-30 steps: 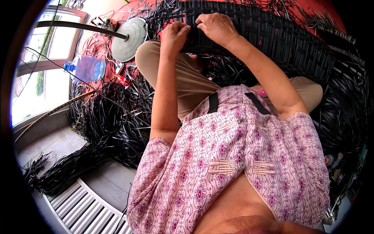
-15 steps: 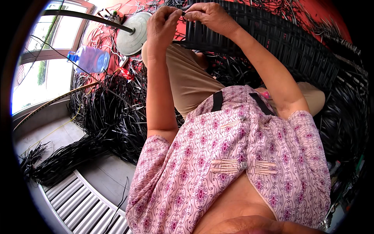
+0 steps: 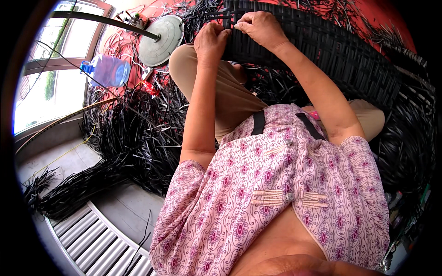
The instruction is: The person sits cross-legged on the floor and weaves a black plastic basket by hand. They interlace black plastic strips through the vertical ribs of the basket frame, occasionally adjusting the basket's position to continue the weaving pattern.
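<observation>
Black woven panel (image 3: 317, 43) behind right grip (image 3: 264, 30), edge beside left grip (image 3: 210, 42).

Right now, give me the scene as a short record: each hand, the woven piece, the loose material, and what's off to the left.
left hand: fingers bent, by the left end of the woven panel; grip unclear
right hand: over the panel, fingertips near the left hand's; grip unclear
woven panel: black, slanting down toward picture right
loose strips: black, heaped at the person's left
left side: bluish clear bottle; round grey base with dark pole
</observation>
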